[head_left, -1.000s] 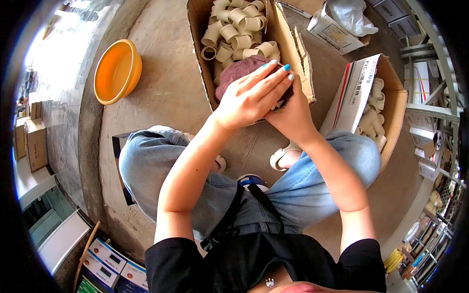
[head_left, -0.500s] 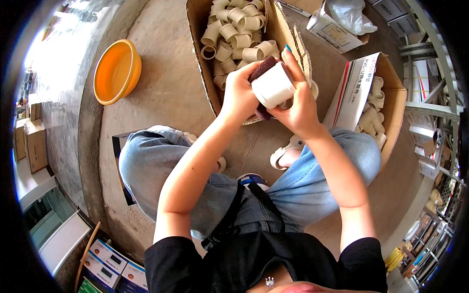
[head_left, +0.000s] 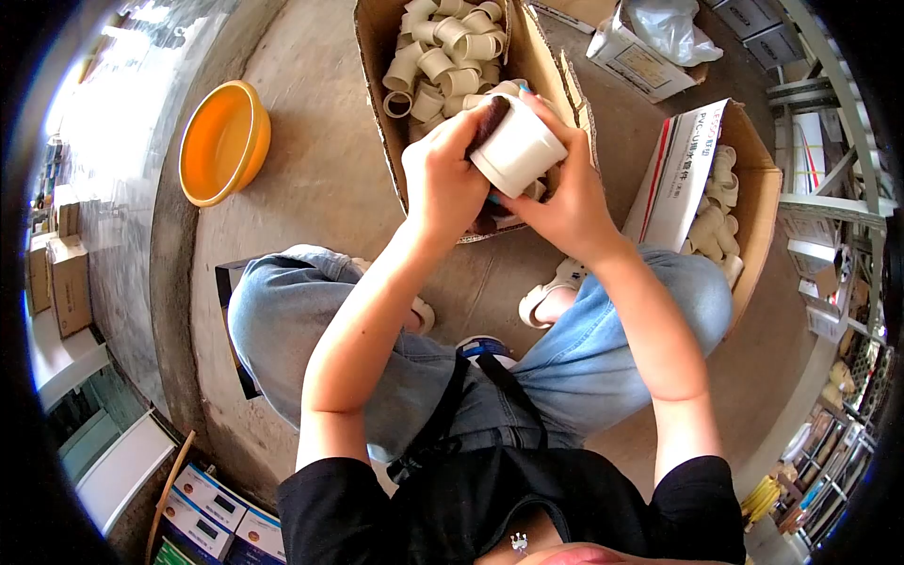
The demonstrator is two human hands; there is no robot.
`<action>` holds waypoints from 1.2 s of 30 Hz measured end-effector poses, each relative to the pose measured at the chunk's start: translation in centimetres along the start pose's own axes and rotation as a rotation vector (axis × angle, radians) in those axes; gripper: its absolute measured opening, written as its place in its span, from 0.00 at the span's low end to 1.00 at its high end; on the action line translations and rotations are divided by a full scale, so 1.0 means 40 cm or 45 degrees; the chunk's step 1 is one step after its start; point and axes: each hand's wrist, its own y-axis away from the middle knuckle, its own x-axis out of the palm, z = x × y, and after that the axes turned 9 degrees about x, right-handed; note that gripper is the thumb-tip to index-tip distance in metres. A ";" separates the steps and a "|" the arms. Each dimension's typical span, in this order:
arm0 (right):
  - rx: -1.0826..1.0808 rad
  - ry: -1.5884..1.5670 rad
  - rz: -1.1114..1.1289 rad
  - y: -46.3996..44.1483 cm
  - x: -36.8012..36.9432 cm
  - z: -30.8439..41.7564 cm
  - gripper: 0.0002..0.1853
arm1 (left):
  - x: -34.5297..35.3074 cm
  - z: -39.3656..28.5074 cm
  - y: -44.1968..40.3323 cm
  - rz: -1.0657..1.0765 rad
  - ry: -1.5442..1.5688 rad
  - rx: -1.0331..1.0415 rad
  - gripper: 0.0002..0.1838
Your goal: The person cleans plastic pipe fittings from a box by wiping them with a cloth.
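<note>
A white PVC pipe fitting point(head_left: 521, 149) is held up between both hands, just over the near end of a cardboard box. My right hand point(head_left: 576, 200) grips its right side, thumb below and fingers over the top. My left hand point(head_left: 441, 179) is closed round a dark maroon cloth point(head_left: 490, 122) and presses it against the fitting's left side. More of the cloth hangs beneath the fitting. Behind, the open cardboard box point(head_left: 375, 94) holds many cream pipe elbows point(head_left: 435, 64). The fingertips behind the fitting are partly hidden.
An orange basin point(head_left: 226, 141) stands on the floor at left. On the right, an open printed carton point(head_left: 683, 174) holds more cream fittings point(head_left: 711, 226). A white box with a plastic bag point(head_left: 673, 33) is at the back right. Metal shelving point(head_left: 833, 202) lines the right edge.
The fitting has tilted and turned a little in my hands. Both hands have shifted slightly left, and my left hand has turned round the cloth.
</note>
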 end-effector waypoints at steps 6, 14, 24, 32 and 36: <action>0.020 0.227 -0.021 0.013 0.002 0.034 0.51 | -0.023 0.029 -0.017 0.257 -0.504 0.947 0.22; -0.133 0.250 -0.050 0.028 -0.003 -0.001 0.50 | 0.012 -0.003 0.008 0.114 0.092 0.076 0.20; -0.490 0.107 -0.017 0.012 -0.012 -0.003 0.50 | 0.010 -0.001 0.011 0.188 1.243 -1.064 0.13; -0.028 -0.369 0.026 -0.012 -0.030 -0.033 0.44 | -0.041 -0.038 -0.028 0.411 0.914 -1.094 0.21; 0.189 -0.746 -0.011 -0.017 -0.025 -0.024 0.38 | -0.057 -0.031 -0.036 0.197 1.003 -1.067 0.24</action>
